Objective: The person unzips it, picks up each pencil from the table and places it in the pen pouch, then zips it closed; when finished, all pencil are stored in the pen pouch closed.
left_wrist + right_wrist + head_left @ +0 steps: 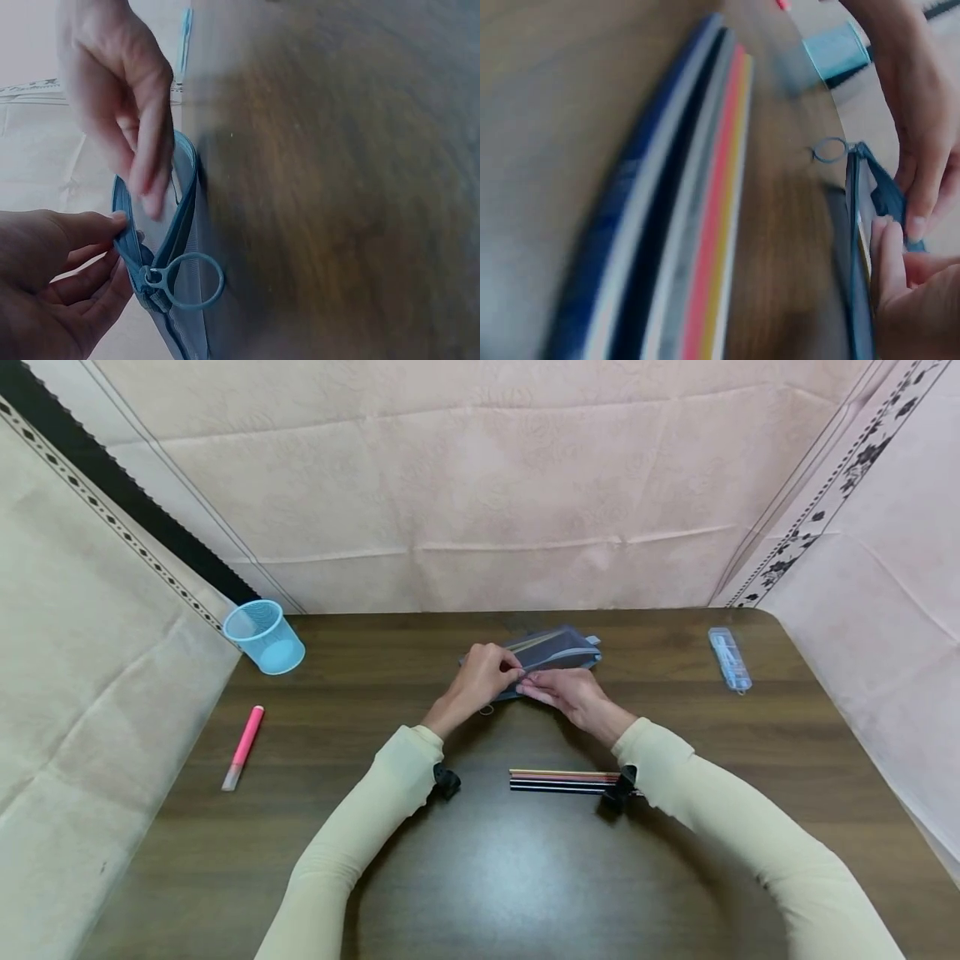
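A blue zippered pouch lies near the table's far edge, its mouth spread apart, with a ring-shaped zipper pull at one end. My left hand pinches the rim beside that end between thumb and fingers. My right hand has its fingers straight; in the left wrist view they point down into the pouch's mouth. Some yellowish long thing shows through the pouch's side in the head view. Close below my right wrist, several pencils lie side by side, black, red and yellow ones among them.
A light-blue cup stands at the table's far left corner. Nearer me on that side lies a pink marker. Toward the far right is a slim translucent blue case. Pale cloth hangs behind the table.
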Demonstrator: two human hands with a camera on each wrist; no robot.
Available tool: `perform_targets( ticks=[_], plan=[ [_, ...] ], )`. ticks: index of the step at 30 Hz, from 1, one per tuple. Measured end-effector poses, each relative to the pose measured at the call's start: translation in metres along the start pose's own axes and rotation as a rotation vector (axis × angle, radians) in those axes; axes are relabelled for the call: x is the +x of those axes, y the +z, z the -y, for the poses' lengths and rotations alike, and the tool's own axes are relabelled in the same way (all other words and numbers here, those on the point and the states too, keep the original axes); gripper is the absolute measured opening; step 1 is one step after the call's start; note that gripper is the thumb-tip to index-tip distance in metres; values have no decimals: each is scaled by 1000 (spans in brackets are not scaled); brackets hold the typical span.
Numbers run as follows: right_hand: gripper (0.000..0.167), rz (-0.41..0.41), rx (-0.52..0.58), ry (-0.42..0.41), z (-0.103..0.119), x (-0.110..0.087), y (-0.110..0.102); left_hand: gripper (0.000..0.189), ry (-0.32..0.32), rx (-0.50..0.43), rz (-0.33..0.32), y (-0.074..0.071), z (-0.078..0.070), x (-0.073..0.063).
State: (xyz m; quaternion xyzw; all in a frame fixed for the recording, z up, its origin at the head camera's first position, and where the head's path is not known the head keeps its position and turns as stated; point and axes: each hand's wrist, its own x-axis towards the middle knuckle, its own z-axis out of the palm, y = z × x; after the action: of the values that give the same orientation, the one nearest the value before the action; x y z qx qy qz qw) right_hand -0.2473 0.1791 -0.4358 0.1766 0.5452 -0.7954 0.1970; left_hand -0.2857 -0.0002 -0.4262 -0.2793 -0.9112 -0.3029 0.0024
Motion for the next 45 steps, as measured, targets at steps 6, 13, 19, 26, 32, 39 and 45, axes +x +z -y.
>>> perform_targets(
  ticks=[6,13,19,26,32,39,45],
  plan=[
    [22,210,-829,-336,-7,-35,-12,14,-13,-11,8,1,0,0],
    [6,418,-1461,-701,-13,-76,-35,14,-32,-20,10,0,-1,0],
    [3,395,-1603,-713,-25,-91,-49,14,-39,-24,15,0,-1,-1],
    [6,329,-1695,-844,-33,-96,-53,14,-42,-22,18,-1,-1,-1],
    [6,313,-1771,-937,-35,-95,-53,14,-45,-22,21,-1,-1,-2],
    [11,300,-1668,-870,-22,-92,-53,14,-53,-22,21,1,0,-3],
    [4,306,-1372,-642,3,-89,-50,13,-33,-6,15,0,0,-2]
  ],
)
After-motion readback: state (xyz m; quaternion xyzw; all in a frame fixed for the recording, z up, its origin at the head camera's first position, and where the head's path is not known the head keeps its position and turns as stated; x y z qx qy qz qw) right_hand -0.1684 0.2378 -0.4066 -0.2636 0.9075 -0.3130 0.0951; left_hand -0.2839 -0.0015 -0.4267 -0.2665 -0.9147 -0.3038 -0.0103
